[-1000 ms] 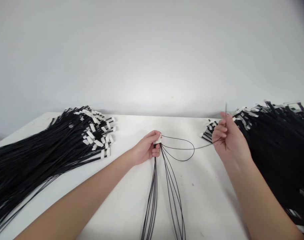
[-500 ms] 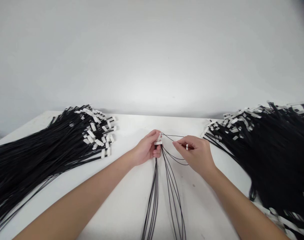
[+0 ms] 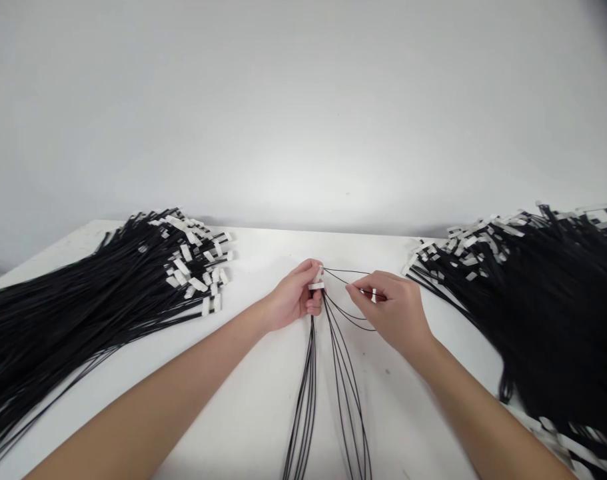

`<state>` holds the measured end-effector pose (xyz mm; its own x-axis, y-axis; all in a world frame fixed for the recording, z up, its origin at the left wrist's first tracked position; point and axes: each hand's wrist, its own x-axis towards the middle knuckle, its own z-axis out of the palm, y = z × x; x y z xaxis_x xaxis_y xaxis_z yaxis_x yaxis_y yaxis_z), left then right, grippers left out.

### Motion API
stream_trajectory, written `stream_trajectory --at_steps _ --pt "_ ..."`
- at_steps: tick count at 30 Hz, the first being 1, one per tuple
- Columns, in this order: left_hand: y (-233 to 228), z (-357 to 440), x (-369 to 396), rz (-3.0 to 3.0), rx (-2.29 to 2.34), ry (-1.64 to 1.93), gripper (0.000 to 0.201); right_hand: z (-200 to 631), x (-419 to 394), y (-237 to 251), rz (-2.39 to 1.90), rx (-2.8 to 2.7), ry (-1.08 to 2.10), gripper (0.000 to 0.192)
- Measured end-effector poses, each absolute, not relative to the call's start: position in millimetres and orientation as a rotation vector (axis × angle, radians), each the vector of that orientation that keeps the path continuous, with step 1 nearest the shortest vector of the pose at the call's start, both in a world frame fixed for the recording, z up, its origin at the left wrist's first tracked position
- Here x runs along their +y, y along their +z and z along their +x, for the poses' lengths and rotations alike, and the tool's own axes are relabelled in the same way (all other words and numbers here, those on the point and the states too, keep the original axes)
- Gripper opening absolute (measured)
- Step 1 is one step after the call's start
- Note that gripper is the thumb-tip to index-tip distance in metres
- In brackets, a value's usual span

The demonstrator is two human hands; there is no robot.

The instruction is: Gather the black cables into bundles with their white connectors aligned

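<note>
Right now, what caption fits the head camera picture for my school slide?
Left hand pinches white-tagged ends of thin black cords while right hand grips one strand, between two big cord piles.

1. The small bundle of thin black cords (image 3: 308,393) lies at the middle of the white desk (image 3: 263,253), running from its near edge away from the viewer. Its far ends, each with a white tab (image 3: 316,285), are gathered and pinched in the left hand (image 3: 296,297).
2. The bundle splits into two groups: a tight straight group on the left and a looser group on the right that bows outward.
3. One single black cord (image 3: 350,273) arcs from the gathered tabs rightward in a shallow loop. Its end is pinched between the thumb and fingers (image 3: 359,285) of the right hand (image 3: 396,310), just beside the bundle's top.
</note>
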<state>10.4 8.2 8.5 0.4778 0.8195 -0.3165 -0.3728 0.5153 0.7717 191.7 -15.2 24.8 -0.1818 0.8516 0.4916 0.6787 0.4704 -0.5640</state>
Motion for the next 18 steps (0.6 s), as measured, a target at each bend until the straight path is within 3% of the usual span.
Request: stream_trajectory --at_steps 8,18 --pt "9.6 10.6 8.4 0.656 0.765 0.795 0.022 202.2 -12.6 12.8 -1.139 -2.144 -0.313 0.020" --pt "9.1 9.7 7.3 0.683 0.769 0.764 0.022 201.0 -10.7 14.1 -1.096 -2.195 -0.426 0.018"
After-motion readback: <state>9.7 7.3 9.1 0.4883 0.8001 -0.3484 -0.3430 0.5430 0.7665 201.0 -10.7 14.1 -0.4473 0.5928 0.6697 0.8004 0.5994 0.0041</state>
